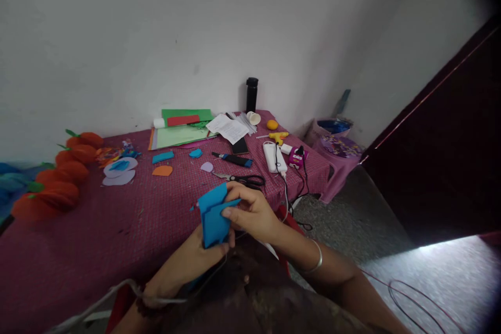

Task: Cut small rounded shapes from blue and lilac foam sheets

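Both my hands hold a folded piece of blue paper point(212, 215) over the near edge of a table with a maroon cloth point(117, 219). My left hand point(195, 255) grips its lower part from below, fingers closed. My right hand point(252, 211) pinches its right side, thumb along the fold; a bangle sits on that wrist. Black-handled scissors point(242, 179) lie on the cloth just beyond my right hand.
Orange paper fruits point(58, 177) line the left edge. Cut paper shapes point(119, 169), coloured sheets point(182, 128), a black bottle point(251, 95), a yellow glue gun point(277, 137), a white power bank point(274, 156) and a phone point(239, 145) lie further back. A purple stool point(338, 154) stands to the right.
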Available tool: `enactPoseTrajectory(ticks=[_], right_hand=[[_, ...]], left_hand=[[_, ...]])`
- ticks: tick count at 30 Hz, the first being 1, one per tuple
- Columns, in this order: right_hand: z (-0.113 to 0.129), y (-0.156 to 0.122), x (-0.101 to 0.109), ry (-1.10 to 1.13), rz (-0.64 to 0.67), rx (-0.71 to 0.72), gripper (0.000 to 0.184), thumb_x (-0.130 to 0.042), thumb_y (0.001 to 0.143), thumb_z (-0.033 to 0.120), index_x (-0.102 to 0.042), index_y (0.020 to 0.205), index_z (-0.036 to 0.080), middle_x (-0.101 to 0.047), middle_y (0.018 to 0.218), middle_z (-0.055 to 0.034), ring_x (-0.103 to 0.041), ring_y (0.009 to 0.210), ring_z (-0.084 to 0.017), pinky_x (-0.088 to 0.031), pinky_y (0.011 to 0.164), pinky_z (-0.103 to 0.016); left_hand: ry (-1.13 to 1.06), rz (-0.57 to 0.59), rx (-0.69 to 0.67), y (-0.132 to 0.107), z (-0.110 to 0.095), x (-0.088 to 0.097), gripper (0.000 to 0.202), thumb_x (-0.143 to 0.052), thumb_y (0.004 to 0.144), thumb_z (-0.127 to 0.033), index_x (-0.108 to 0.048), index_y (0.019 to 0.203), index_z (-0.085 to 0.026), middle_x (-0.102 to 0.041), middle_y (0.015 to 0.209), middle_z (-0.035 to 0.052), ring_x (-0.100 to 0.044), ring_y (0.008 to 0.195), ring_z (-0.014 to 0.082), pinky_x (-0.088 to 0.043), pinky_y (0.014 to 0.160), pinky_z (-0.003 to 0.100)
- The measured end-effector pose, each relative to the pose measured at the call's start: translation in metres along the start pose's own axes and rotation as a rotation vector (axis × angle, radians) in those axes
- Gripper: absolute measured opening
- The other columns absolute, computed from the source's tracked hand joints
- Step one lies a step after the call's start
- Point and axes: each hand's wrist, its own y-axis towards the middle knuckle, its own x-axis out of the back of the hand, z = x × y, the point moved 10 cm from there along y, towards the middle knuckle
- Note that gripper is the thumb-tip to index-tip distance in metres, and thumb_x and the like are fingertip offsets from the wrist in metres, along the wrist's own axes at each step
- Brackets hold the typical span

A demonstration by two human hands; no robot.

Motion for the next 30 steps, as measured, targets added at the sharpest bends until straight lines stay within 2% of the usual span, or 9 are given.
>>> enactPoseTrajectory(ticks=[5,9,13,16,19,22,24,27,30], right_hand=[[0.011,0.001,0.014,-0.084,-0.091,0.092,0.029,-0.072,0.078,0.045,-0.057,0.078,0.020,-0.058,0.086,-0.0023,-0.058,0.067,-0.013,-0.051,0.054,-0.025],[0.018,0.004,0.020,-0.093,-0.120,0.141,0.031,-0.073,0.077,0.045,-0.055,0.074,0.020,-0.064,0.091,-0.0057,-0.061,0.080,-0.017,-0.052,0.067,-0.029],[0.021,0.004,0.021,-0.071,-0.131,0.152,0.030,-0.073,0.077,0.042,-0.055,0.072,0.019,-0.066,0.094,-0.0079,-0.063,0.084,-0.019,-0.052,0.071,-0.031],[0.022,0.003,0.026,-0.064,-0.174,0.187,0.028,-0.075,0.076,0.039,-0.056,0.071,0.019,-0.065,0.088,-0.0057,-0.062,0.081,-0.017,-0.050,0.070,-0.029],[0.014,0.003,0.030,0.017,-0.172,0.173,0.032,-0.078,0.072,0.040,-0.054,0.069,0.020,-0.063,0.079,-0.0024,-0.059,0.072,-0.015,-0.048,0.065,-0.028],[0.010,0.007,0.026,0.117,-0.079,0.183,0.040,-0.081,0.067,0.046,-0.049,0.068,0.022,-0.060,0.068,0.0007,-0.059,0.071,-0.017,-0.050,0.069,-0.032],[0.014,0.010,0.024,0.175,-0.028,0.218,0.038,-0.082,0.067,0.045,-0.051,0.074,0.024,-0.057,0.063,0.0029,-0.059,0.073,-0.018,-0.051,0.074,-0.034],[0.018,0.013,0.023,0.230,-0.003,0.225,0.041,-0.082,0.068,0.040,-0.057,0.099,0.029,-0.056,0.061,0.0052,-0.059,0.072,-0.018,-0.052,0.079,-0.035],[0.015,0.014,0.026,0.214,-0.026,0.185,0.051,-0.082,0.067,0.041,-0.059,0.111,0.030,-0.057,0.063,0.0048,-0.060,0.074,-0.018,-0.052,0.079,-0.035]], left_hand=[[0.002,0.036,0.001,0.004,0.003,-0.002,0.004,-0.062,0.073,-0.023,-0.064,0.077,-0.021,-0.062,0.074,0.0007,-0.055,0.071,0.0194,-0.045,0.068,0.029],[-0.007,-0.024,0.057,0.004,0.008,0.002,0.018,-0.066,0.071,-0.027,-0.066,0.088,-0.020,-0.066,0.078,0.0020,-0.059,0.073,0.0212,-0.047,0.070,0.032],[-0.015,-0.061,0.069,0.002,0.008,0.002,0.022,-0.068,0.070,-0.029,-0.068,0.090,-0.020,-0.067,0.078,0.0012,-0.059,0.073,0.0219,-0.047,0.071,0.033],[-0.039,-0.050,0.074,0.001,0.007,0.000,0.020,-0.069,0.070,-0.028,-0.068,0.089,-0.020,-0.066,0.077,0.0014,-0.060,0.073,0.0214,-0.047,0.071,0.033],[-0.034,-0.062,0.021,0.003,0.000,0.002,0.017,-0.067,0.072,-0.027,-0.067,0.088,-0.019,-0.065,0.076,0.0008,-0.059,0.071,0.0201,-0.047,0.070,0.031],[0.033,-0.166,-0.095,0.003,-0.012,0.014,0.020,-0.063,0.074,-0.022,-0.066,0.093,-0.019,-0.066,0.081,0.0008,-0.060,0.075,0.0205,-0.046,0.072,0.031],[0.086,-0.288,-0.136,0.000,-0.017,0.026,0.030,-0.063,0.070,-0.017,-0.064,0.100,-0.019,-0.067,0.090,0.0026,-0.061,0.083,0.0231,-0.046,0.078,0.033],[0.148,-0.435,-0.145,-0.007,-0.020,0.040,0.040,-0.063,0.063,-0.015,-0.061,0.102,-0.018,-0.068,0.099,0.0059,-0.061,0.092,0.0275,-0.046,0.083,0.039],[0.187,-0.421,-0.134,-0.006,-0.021,0.039,0.039,-0.061,0.063,-0.017,-0.060,0.102,-0.019,-0.066,0.097,0.0051,-0.060,0.089,0.0257,-0.045,0.082,0.038]])
